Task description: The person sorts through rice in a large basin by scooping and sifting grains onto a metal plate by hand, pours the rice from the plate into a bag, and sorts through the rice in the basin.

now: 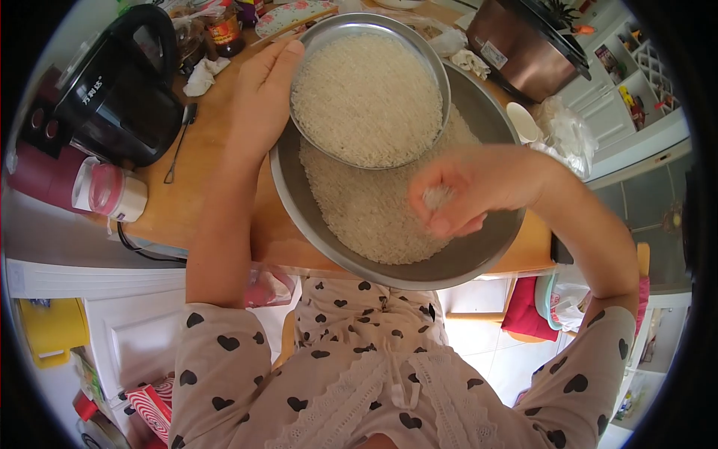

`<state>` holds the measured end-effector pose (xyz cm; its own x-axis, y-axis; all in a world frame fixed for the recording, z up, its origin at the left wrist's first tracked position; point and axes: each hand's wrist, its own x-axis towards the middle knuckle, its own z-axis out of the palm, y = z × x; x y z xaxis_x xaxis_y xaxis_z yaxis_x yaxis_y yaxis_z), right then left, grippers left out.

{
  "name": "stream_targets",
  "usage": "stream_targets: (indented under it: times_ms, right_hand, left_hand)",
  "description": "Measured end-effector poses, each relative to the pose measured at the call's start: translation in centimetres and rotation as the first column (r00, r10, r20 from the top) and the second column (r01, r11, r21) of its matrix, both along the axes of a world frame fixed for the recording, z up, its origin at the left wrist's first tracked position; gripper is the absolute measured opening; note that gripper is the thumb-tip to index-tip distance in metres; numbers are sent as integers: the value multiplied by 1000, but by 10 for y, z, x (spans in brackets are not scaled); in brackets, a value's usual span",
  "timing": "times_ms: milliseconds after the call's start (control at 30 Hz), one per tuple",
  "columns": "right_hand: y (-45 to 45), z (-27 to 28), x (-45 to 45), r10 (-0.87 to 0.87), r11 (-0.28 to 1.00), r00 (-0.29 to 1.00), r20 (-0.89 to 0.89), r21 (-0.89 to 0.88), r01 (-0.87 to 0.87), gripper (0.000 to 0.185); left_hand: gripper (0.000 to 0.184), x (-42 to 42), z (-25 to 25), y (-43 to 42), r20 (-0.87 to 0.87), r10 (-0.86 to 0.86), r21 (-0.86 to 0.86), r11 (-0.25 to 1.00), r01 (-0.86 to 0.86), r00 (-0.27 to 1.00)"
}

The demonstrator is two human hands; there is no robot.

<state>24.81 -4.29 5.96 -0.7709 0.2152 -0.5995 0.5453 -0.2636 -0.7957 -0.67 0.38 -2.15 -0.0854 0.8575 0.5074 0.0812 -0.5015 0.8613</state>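
My left hand (265,93) grips the left rim of a round metal dish (305,41), thumb near the top edge. A layer of white rice (366,101) covers the dish, which is held over the far part of a big grey metal basin (295,198). More rice (374,217) lies in the basin, partly hidden under the dish. Above it on the right, my right hand (479,187) is curled, slightly blurred, with a small clump of rice grains (437,197) showing between its fingers.
A black electric kettle (120,97) and a pink-and-white jar (116,191) stand on the left, with a thin metal utensil (179,142) beside them. A brown cooker (523,49), a white cup (522,122) and a plastic bag (567,135) sit on the right. Jars (224,30) stand behind.
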Motion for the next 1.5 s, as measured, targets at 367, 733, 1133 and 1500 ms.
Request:
stream_targets:
  times_ms: [367, 733, 1133, 1500]
  right_hand:
    - [55, 55, -24, -41, 886, 995, -96, 457, 80, 24]
    - [85, 86, -30, -265, 865, 917, -297, 346, 362, 43]
    - [73, 99, -24, -157, 821, 909, -385, 461, 337, 51]
    - [31, 42, 25, 128, 732, 945, 301, 614, -295, 40]
  left_hand:
    - [37, -2, 0, 0, -52, 39, -27, 999, -40, 998]
    - [38, -1, 1, 1, -36, 27, -25, 999, -28, 999]
    - [38, 0, 2, -1, -7, 16, -26, 1000, -16, 1000]
    - [39, -3, -1, 2, -83, 60, 34, 998, -57, 995]
